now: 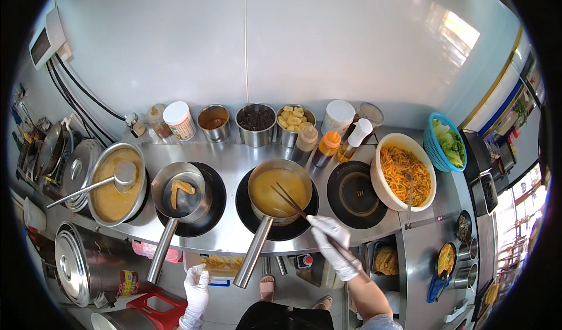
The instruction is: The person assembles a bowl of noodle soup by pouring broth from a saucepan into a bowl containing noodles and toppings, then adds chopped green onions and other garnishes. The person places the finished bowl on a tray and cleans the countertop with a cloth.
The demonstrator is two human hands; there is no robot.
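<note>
My right hand [333, 245], in a white glove, grips long dark chopsticks [287, 196]. Their tips dip into yellow-orange broth in a steel saucepan [256, 254], which sits on the middle black hob [241, 198]. Also gloved, my left hand [197, 288] is low in front of the counter, its fingers curled closed and nothing visible in them. It is beside a container of yellow noodle-like food [222, 264]. To the left, a second saucepan [163, 251] stands on another hob, and a curved golden-brown piece of food [180, 192] lies inside. Neither saucepan handle is held.
At left, a large bowl of orange-brown sauce [100, 201] holds a ladle [124, 175]. A third hob [357, 192] is at right, beside a white tub of shredded orange food [404, 175] and a blue basket of lettuce [448, 143]. Pots, jars and squeeze bottles [326, 148] line the wall.
</note>
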